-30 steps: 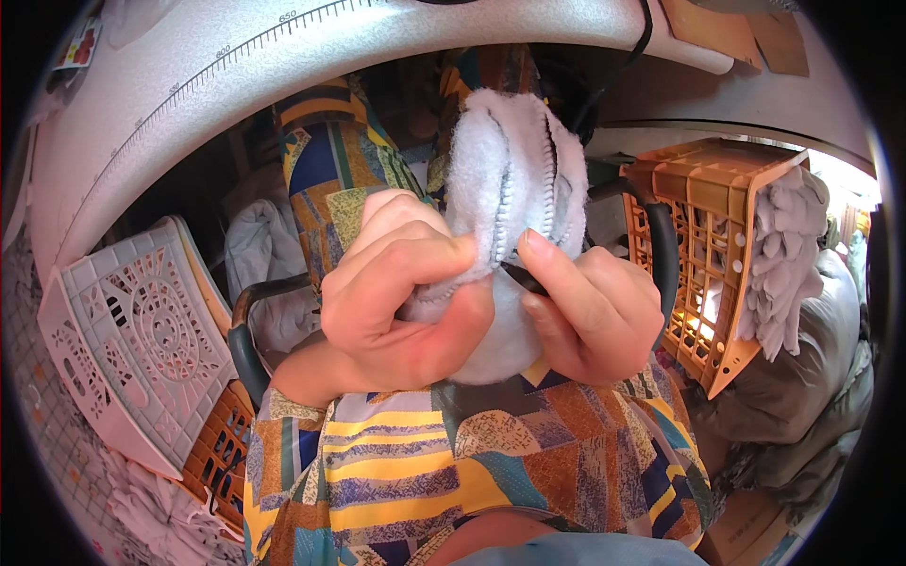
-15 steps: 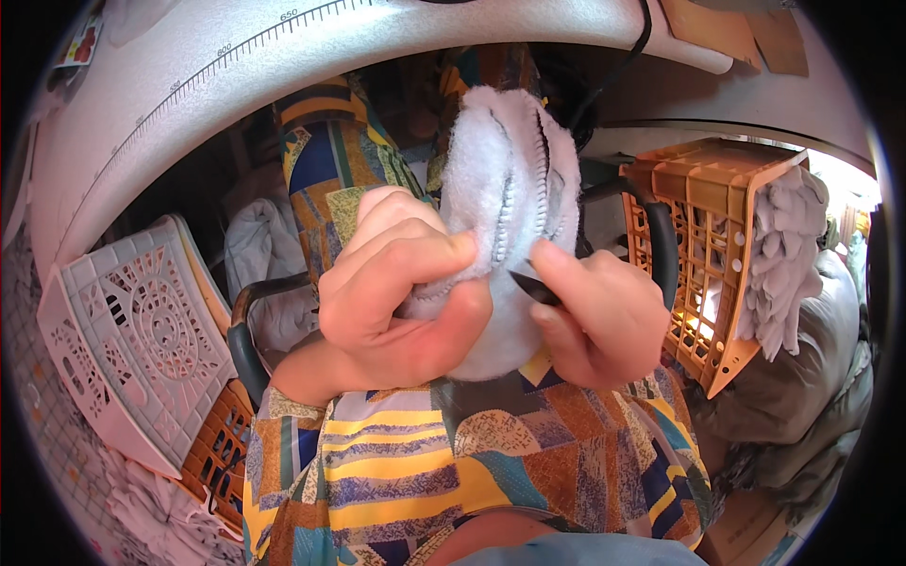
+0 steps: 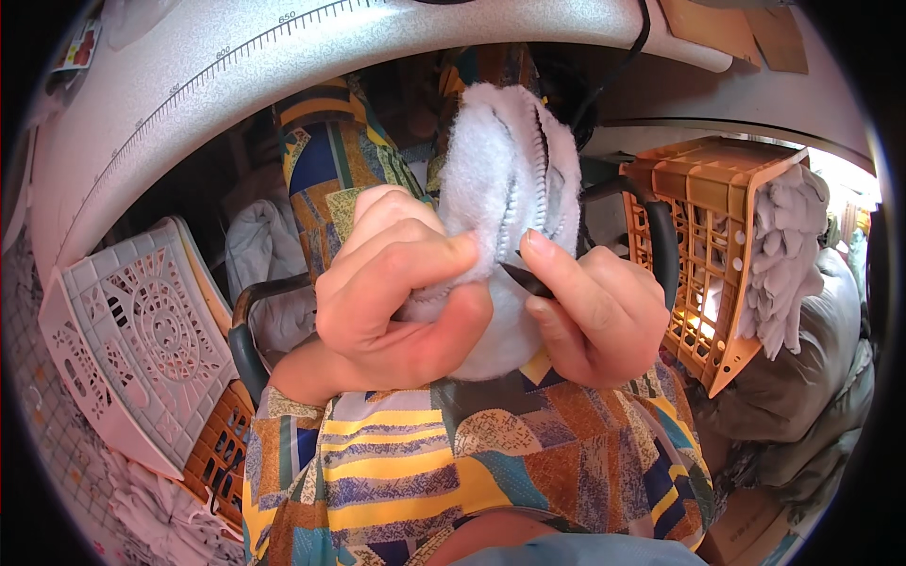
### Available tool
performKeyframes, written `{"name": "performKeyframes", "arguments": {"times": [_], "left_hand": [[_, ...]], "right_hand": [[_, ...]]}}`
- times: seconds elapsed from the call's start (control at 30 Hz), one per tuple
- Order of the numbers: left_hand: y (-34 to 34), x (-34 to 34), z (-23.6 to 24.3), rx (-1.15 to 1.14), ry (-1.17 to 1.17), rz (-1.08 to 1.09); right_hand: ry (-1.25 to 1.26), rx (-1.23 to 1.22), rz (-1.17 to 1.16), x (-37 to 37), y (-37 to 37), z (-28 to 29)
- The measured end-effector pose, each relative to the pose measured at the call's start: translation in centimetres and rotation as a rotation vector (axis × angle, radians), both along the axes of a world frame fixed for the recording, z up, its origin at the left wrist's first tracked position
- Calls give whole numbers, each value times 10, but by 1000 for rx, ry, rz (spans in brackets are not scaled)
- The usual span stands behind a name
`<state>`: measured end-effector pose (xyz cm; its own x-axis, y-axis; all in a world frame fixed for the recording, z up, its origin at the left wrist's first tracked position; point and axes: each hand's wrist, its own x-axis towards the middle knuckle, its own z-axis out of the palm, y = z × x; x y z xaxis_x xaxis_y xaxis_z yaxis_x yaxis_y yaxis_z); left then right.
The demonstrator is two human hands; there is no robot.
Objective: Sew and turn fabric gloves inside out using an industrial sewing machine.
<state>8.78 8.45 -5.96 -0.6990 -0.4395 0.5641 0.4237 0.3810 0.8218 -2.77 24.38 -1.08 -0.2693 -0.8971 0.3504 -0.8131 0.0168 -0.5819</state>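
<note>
A white fleecy sewn piece (image 3: 475,170) with stitched seams stands up above my lap. My left hand (image 3: 396,283) grips it at the left, thumb and bent index finger pinching the fabric beside a seam. In my right hand (image 3: 599,311) is a small black pointed tool (image 3: 528,281), held between thumb and index finger. Its tip points left at the seam, close to the left fingertips. Most of the tool is hidden in the hand, so its exact kind does not show.
Ahead curves a pale table edge (image 3: 396,42) with a printed scale. To the left stands a grey plastic basket (image 3: 142,349) on an orange crate (image 3: 222,457). At the right, an orange crate (image 3: 694,255) holds grey-white fabric pieces (image 3: 785,255). A dark chair armrest (image 3: 661,245) is beside my right hand.
My right hand has shifted slightly up and left, and the tool's tip is nearer the seam and my left fingers. The left hand keeps its grip, almost still.
</note>
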Motion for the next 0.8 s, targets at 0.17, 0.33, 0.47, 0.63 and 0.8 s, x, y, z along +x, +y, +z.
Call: {"name": "performKeyframes", "arguments": {"times": [0.17,0.33,0.47,0.63,0.8], "left_hand": [[-1,-1,2,-9,1,-29],[1,0,-1,51,11,-28],[6,2,-4,182,-46,-29],[7,5,0,260,-109,-40],[7,5,0,233,-93,-55]], "right_hand": [[-13,38,3,0,-1,6],[-162,-158,-77,-3,-1,-1],[-169,-148,-77,-3,-3,1],[-124,-61,-28,-3,-4,0],[-99,6,-2,-3,1,0]]}}
